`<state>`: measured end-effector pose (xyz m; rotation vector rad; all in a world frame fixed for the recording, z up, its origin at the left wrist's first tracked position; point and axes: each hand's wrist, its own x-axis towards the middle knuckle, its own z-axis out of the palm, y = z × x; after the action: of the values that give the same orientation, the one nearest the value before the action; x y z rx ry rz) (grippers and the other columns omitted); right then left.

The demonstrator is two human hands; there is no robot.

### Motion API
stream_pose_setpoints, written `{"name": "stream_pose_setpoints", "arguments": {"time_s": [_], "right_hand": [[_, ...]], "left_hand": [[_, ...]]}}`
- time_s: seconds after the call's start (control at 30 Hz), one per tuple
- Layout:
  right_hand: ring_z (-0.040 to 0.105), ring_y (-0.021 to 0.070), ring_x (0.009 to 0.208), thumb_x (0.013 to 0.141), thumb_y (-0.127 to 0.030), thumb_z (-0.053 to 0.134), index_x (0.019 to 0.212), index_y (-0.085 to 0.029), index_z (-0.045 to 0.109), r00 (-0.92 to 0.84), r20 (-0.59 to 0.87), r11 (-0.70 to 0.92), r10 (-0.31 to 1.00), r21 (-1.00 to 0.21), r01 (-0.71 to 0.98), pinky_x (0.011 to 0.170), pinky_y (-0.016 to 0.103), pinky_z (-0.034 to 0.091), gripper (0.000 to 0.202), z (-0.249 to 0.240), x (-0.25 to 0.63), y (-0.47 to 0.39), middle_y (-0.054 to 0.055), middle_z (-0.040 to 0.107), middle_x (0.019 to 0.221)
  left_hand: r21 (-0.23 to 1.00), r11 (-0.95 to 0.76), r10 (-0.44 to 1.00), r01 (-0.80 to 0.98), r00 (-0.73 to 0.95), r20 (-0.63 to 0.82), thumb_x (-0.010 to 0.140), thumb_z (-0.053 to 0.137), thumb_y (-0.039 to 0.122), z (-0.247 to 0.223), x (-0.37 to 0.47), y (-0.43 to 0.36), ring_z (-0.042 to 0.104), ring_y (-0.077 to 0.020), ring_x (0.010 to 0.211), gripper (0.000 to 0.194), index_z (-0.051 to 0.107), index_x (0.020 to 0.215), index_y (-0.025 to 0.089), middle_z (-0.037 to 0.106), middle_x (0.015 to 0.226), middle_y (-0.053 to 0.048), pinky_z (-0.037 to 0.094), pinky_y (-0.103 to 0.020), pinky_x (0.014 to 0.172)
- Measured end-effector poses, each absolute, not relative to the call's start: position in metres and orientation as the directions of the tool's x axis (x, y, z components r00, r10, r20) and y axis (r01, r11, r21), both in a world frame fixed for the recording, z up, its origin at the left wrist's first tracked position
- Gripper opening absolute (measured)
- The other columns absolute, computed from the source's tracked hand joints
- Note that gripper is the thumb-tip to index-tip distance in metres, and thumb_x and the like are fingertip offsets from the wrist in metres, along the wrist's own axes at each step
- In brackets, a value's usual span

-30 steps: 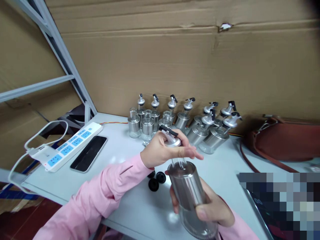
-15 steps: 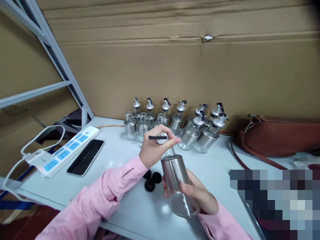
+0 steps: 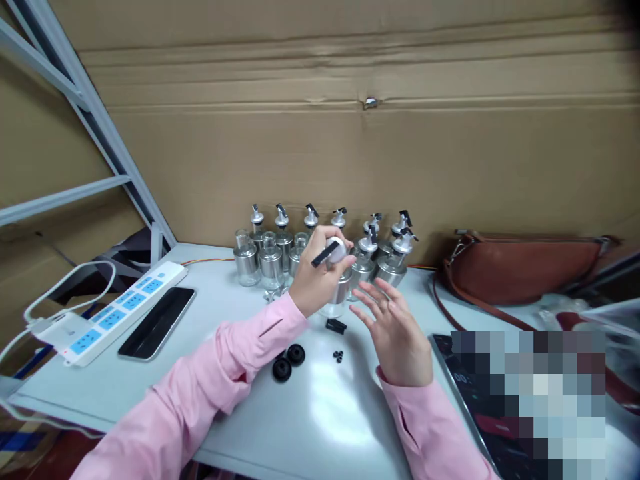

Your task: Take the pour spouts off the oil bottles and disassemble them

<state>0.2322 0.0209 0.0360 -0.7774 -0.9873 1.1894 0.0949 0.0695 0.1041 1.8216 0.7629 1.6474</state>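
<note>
The left hand has its fingers clamped on a silver spout, thumb on one side and fingertips on the other, with the spout's black lever pointing toward the lower left. Beneath that grip is the held bottle, partly covered by the hand, its steel sleeve and clear glass base showing in front of the grouped bottles; whether the base touches the desk cannot be told. The fingers of the right hand are spread apart and hold nothing; that right hand is just beside the bottle, palm turned partly toward it.

Between and below the hands, a black clip-like piece lies near the bottle, with a cluster of tiny black pieces closer to the front. Round black caps lie beside the left forearm, which partly hides one of them.

Farther out, three bare-necked bottles stand to the left of the left hand, with spouted bottles behind them and to the right. A phone lies alongside a white power strip at the left. On the right are a brown bag and a partly pixelated dark device. A cardboard wall closes off the back.
</note>
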Motion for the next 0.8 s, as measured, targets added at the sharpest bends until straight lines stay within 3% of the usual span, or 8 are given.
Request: {"name": "stream_pose_setpoints", "arguments": {"time_s": [0.3,0.63,0.8], "right_hand": [[0.059,0.0208,0.087,0.073,-0.037,0.054,0.107,-0.021,0.050,0.025,0.220,0.209,0.975,-0.874,-0.439,0.068,0.034,0.050,0.037,0.042,0.233,0.019,0.010,0.056,0.100],[0.058,0.0192,0.072,0.075,-0.037,0.048,0.109,-0.021,0.043,0.009,0.290,0.272,0.957,-0.888,-0.370,0.063,0.036,0.047,0.038,0.045,0.231,0.020,0.004,0.059,0.076],[0.057,0.0170,0.068,0.076,-0.039,0.051,0.108,-0.020,0.044,0.003,0.295,0.275,0.956,-0.888,-0.367,0.063,0.033,0.044,0.038,0.044,0.229,0.019,0.002,0.060,0.072]], "left_hand": [[0.570,-0.751,0.636,0.333,0.129,0.761,0.076,0.054,0.009,0.067,0.097,0.106,0.053,-0.0160,0.086,0.018,0.042,0.086,0.019,0.050,0.088,-0.001,0.041,-0.030,0.080],[0.546,-0.771,0.614,0.327,0.153,0.775,0.079,0.052,0.011,0.056,0.106,0.129,0.054,-0.0172,0.088,0.012,0.044,0.085,0.018,0.048,0.090,-0.004,0.041,-0.031,0.082],[0.484,-0.809,0.563,0.333,0.208,0.800,0.079,0.054,0.015,0.063,0.103,0.136,0.047,-0.0190,0.106,0.014,0.043,0.088,0.019,0.044,0.105,-0.008,0.037,-0.034,0.093]]}}
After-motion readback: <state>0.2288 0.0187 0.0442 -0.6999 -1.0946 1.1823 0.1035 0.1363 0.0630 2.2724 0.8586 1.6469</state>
